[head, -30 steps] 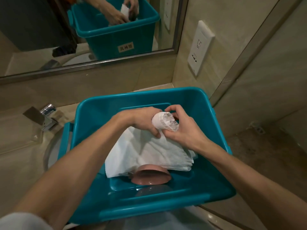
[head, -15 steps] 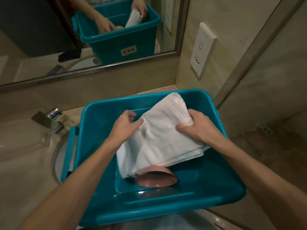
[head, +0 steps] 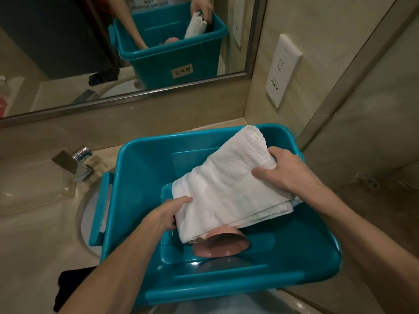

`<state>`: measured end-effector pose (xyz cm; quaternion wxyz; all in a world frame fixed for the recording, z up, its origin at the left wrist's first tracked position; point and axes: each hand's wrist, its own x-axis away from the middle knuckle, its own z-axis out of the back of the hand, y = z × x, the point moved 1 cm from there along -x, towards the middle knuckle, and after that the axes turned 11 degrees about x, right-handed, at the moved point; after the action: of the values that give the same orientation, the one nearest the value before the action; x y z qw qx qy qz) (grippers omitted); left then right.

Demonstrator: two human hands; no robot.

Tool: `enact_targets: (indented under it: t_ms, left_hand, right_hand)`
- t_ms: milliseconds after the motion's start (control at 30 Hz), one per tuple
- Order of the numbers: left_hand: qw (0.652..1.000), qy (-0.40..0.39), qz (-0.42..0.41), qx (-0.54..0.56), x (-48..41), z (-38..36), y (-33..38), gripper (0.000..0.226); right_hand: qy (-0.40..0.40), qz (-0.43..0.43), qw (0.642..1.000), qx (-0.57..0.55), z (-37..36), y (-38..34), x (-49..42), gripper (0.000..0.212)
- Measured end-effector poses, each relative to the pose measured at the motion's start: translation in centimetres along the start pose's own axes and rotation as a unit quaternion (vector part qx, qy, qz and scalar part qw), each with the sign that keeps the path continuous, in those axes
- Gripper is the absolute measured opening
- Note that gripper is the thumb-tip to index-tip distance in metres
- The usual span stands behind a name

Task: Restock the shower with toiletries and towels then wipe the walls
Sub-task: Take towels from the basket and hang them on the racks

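White towel [head: 226, 189] over the teal bin [head: 140, 168] — right grip [head: 283, 173] clutches it; left grip [head: 165, 216] seemingly pinches its edge.

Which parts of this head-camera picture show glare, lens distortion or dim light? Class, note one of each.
Head view: a glare spot on the teal bin's glossy floor, a small highlight on the faucet; head view: the wide-angle lens leans the mirror frame and wall edges; head view: dim warm light, white towel brightest.

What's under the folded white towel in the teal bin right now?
A pink dish pokes out beneath the near edge of the towel, inside the bin. The left hand grips its side from below. Whatever else lies beneath is covered.
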<state>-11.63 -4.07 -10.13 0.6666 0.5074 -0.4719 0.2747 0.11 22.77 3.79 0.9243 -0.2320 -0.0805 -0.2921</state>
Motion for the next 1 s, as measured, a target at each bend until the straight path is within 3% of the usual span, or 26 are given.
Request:
enact_targets:
  t_ms: [100,267,467,733,867,1000]
  left_hand:
    - [0.999,-0.006,0.039,0.008,-0.4,0.4,-0.3,0.059]
    - [0.998,-0.032,0.052,0.033,0.4,-0.1,0.4,0.050]
    - [0.996,-0.043,-0.015,0.074,3.3,1.1,2.7,0.034]
    - [0.990,-0.017,-0.110,0.090,7.3,3.4,4.4,0.035]
    - [0.985,-0.030,-0.143,0.093,10.4,3.5,6.0,0.025]
    - [0.978,-0.080,-0.158,0.106,13.8,4.3,8.2,0.030]
  right_hand:
    - [-0.008,-0.002,1.000,0.007,0.1,-0.1,0.1,0.027]
    - [-0.033,0.011,0.999,0.017,0.6,-0.4,0.1,0.023]
    - [-0.012,0.028,0.998,-0.048,2.3,0.1,0.2,0.018]
    - [-0.054,-0.003,0.987,-0.152,3.7,0.1,0.5,0.022]
    - [-0.024,-0.011,0.978,-0.208,5.2,-0.5,1.5,0.022]
    - [0.018,-0.028,0.965,-0.261,6.5,-0.9,3.1,0.024]
